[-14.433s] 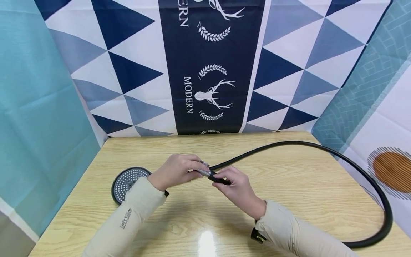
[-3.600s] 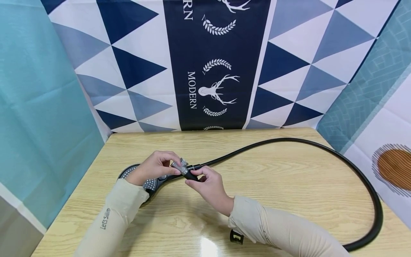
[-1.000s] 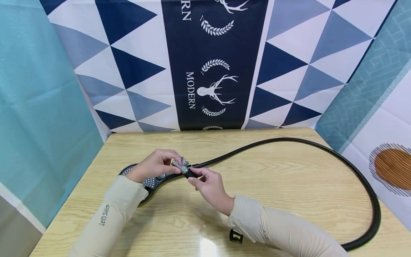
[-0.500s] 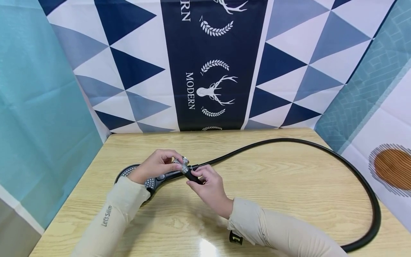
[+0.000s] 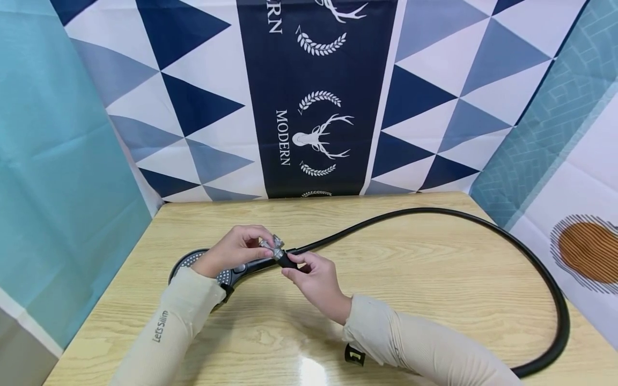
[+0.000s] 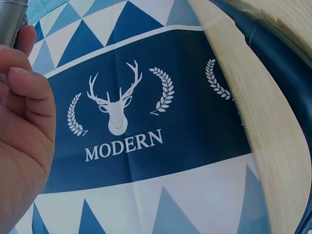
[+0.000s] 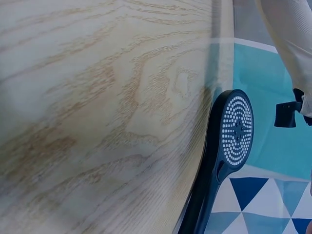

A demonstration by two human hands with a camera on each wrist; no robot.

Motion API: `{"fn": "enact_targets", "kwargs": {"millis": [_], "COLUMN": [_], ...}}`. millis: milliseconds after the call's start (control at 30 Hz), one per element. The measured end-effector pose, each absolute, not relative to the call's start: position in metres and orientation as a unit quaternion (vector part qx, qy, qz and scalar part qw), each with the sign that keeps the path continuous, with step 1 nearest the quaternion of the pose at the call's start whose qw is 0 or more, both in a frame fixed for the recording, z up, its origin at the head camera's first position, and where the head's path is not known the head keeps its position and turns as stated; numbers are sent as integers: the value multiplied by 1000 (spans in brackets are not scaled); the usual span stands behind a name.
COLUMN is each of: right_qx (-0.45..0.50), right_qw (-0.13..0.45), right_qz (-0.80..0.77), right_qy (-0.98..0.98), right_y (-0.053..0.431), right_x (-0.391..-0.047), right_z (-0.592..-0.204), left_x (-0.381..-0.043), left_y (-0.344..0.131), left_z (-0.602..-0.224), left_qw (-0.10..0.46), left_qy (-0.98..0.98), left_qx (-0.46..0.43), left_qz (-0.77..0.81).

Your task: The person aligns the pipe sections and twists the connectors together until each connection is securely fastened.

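My left hand (image 5: 236,251) pinches a silver metal fitting (image 5: 277,252) between thumb and fingers. The fitting meets a short black hose end (image 5: 288,261), which the thumb and fingers of my right hand (image 5: 316,279) grip. In the left wrist view the metal fitting (image 6: 9,22) shows only at the top left corner, above the curled fingers. Behind my hands lies a black shower head (image 5: 225,276) with a pale dotted face, partly covered by my left hand and sleeve. The right wrist view shows its face (image 7: 237,129) fully, but neither the fitting nor my right hand's grip.
A black hose (image 5: 425,210) runs from the shower head's handle in a wide loop over the right of the wooden table (image 5: 270,343), then passes under my right forearm. Patterned curtains (image 5: 207,107) stand behind the table, with more cloth along both sides.
Since the oldest frame both hands have moved left, with the fitting and hose end, towards the shower head. Over the last second my right fingers have shifted slightly along the hose end.
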State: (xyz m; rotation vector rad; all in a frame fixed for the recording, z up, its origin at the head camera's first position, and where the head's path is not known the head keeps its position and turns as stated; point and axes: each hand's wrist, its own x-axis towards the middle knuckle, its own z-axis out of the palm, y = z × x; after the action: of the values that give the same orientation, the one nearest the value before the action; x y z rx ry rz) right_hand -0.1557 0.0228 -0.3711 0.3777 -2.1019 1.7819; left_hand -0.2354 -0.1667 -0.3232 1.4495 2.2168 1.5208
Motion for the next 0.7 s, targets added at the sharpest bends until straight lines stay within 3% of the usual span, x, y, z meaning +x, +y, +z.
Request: {"fn": "enact_targets", "kwargs": {"millis": [333,700], "right_qx": [156,180], "right_qw": [159,231], "right_qz": [634,585], "right_qy": [-741,-757], "right_y": [24,22], "right_x": [-155,-157], "right_z": [-372,-380], "left_x": [-234,-238], "left_y": [-167,-167], "left_z": [-320,-326], "left_qw": [51,55], "left_qy": [738,731], "left_qx": [462,467], "left_qz": [488,495]}}
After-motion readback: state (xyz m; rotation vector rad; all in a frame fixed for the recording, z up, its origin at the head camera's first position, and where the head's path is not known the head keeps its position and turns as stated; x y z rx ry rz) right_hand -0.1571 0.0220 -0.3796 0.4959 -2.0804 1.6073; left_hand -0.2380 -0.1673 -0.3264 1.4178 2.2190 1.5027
